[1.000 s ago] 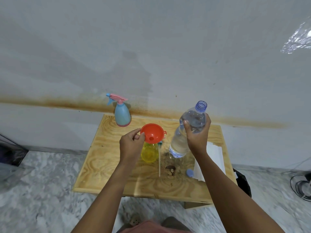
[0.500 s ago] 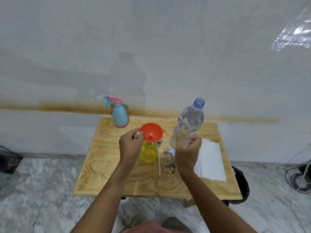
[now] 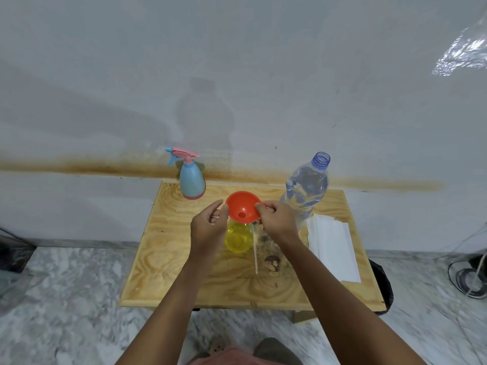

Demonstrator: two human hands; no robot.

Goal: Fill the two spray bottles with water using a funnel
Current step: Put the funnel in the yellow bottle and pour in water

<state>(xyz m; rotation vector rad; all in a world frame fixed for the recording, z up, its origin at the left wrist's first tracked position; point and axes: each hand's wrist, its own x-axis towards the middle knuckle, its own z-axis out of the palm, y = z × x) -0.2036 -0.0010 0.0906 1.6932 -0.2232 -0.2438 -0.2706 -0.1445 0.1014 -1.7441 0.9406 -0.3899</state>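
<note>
An orange funnel (image 3: pixel 243 209) sits in the neck of the yellow spray bottle (image 3: pixel 237 239), which stands mid-table with its spray head off. My right hand (image 3: pixel 276 219) pinches the small tab on the funnel's right rim. My left hand (image 3: pixel 208 227) rests its thumb and forefinger against the left rim. The clear water bottle (image 3: pixel 305 191), uncapped and partly full, stands alone to the right of my hands. A blue spray bottle (image 3: pixel 191 180) with a pink trigger head stands at the table's back edge. The white dip tube (image 3: pixel 255 251) lies beside the yellow bottle.
The wooden table (image 3: pixel 163 264) stands against a white wall. Folded white paper (image 3: pixel 333 248) lies on its right side. A dark stain (image 3: pixel 271 260) marks the wood near the tube. A black bag (image 3: pixel 382 285) and a fan (image 3: pixel 471 280) sit on the marble floor at right.
My right hand set the water bottle down on the table, let go of it, and moved left to the funnel's tab. My left hand stayed at the funnel's rim.
</note>
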